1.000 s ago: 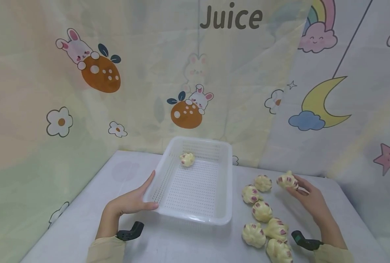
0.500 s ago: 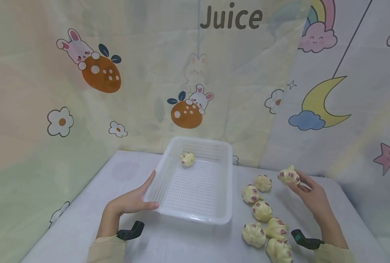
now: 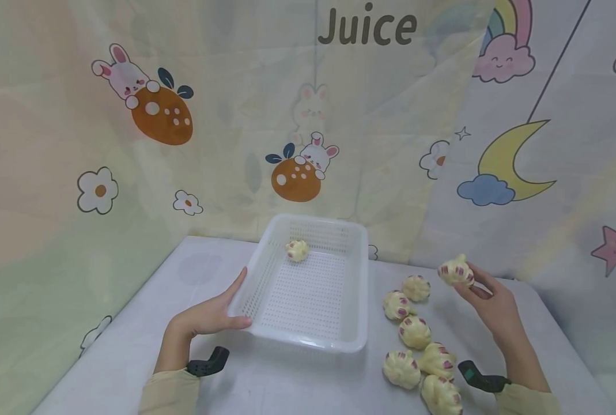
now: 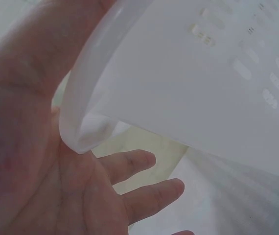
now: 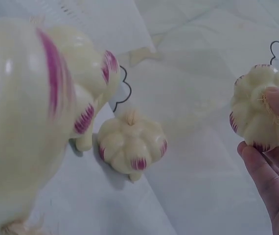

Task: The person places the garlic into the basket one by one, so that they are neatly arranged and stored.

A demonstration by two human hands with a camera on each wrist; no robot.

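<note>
Here, left hand (image 3: 210,316) spread at basket rim (image 3: 310,344), right hand (image 3: 496,304) pinching raised garlic bulb (image 3: 455,272), well apart.

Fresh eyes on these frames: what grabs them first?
Probably the white basket mid-scene, one garlic bulb inside near its far-left corner, the left hand at its left side. Next, six purple-streaked bulbs on the table to its right, plus another bulb in the right hand. Behind, a cartoon-print backdrop reads Juice up top.

Head view looks forward, down — wrist views nearer, left sharing the basket (image 3: 303,300).
</note>
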